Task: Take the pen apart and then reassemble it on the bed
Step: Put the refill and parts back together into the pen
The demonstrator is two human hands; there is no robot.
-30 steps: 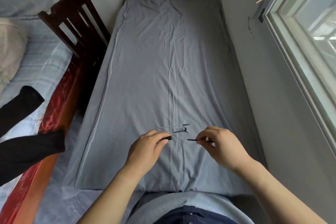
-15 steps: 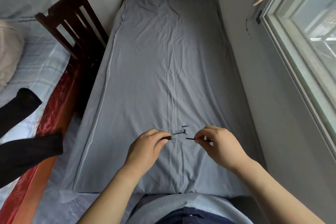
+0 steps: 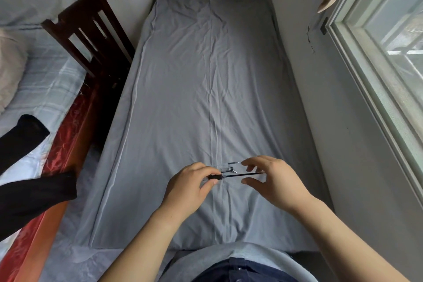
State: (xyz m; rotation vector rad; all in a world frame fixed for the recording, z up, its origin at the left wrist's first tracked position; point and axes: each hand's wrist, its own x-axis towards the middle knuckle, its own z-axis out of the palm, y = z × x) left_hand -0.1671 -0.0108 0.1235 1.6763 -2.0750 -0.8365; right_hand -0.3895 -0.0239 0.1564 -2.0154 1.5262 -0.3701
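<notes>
Pen parts lie low centre on the bed (image 3: pixel 206 89): my left hand (image 3: pixel 190 186) pinches the light, thin, probably bendy refill (image 3: pixel 242 175) by its black end, right hand (image 3: pixel 274 181) fingers apart, empty.

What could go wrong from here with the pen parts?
1. The small metal tip piece and clear barrel lie loose on the wrinkled grey sheet; a nudge could lose them in a fold.
2. The thin refill spans left hand and open right hand; it may bend or drop.
</notes>
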